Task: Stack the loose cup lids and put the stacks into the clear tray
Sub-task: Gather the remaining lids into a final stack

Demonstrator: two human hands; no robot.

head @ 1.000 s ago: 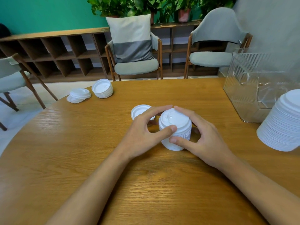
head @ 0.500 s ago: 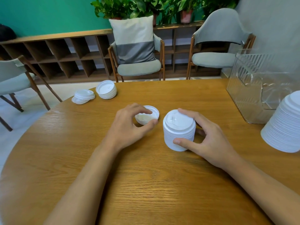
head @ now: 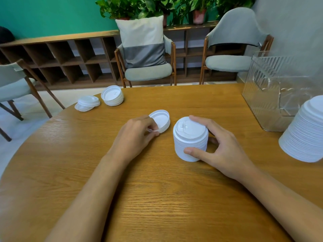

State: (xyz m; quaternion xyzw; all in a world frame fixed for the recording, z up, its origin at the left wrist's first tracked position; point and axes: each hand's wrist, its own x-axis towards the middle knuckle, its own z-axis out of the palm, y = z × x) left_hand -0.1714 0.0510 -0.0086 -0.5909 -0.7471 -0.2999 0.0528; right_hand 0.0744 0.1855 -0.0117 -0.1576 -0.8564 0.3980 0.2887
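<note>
Your left hand [head: 134, 131] pinches a loose lid [head: 160, 120], right hand [head: 222, 149] grips the stack [head: 190, 140]; tray [head: 272, 95] looks empty, far-edge lids [head: 111, 98] are left.

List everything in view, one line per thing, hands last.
lid stack: one, white, table centre
loose lid: one, white, tilted, left of the lid stack
short lid stack: one, white, far left of table
lid pile: one, white, left of the short lid stack
tall lid stack: one, white, right edge of view
clear tray: one, transparent, far right of table
table: one, brown wood
chairs: three, grey-green, beyond the table
cushion: one, cream and grey, on the middle chair
shelf unit: one, brown, along the wall
potted plants: several, green, on the shelf unit
left hand: pinches the loose lid
right hand: holds the lid stack
</note>
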